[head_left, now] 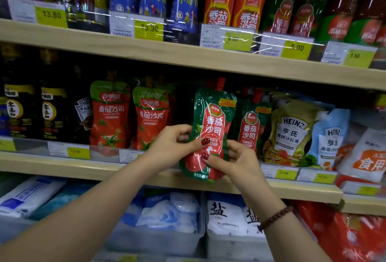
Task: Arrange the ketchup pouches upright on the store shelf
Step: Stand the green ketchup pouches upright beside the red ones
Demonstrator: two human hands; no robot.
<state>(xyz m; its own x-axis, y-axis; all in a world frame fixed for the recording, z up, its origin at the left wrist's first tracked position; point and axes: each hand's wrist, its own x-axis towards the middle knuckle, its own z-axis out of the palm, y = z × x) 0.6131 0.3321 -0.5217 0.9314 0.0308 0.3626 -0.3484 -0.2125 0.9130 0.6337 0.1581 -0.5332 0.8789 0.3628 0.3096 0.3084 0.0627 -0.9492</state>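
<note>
I hold a green and red ketchup pouch (pixel 211 123) upright in front of the middle shelf (pixel 62 166), its bottom hanging just below the shelf's front edge. My left hand (pixel 177 146) grips its left side, thumb across the label. My right hand (pixel 234 157) pinches its lower right side. A matching pouch (pixel 251 123) stands upright on the shelf just to the right. Two red and green ketchup pouches (pixel 109 115) (pixel 151 117) stand upright to the left, with a dark gap between them and the held pouch.
Heinz salad dressing pouches (pixel 292 134) (pixel 330 136) stand further right. Dark sauce bottles (pixel 50 113) fill the left. The shelf above (pixel 188 57) carries bottles and price tags. Salt bags (pixel 227 213) lie in bins below.
</note>
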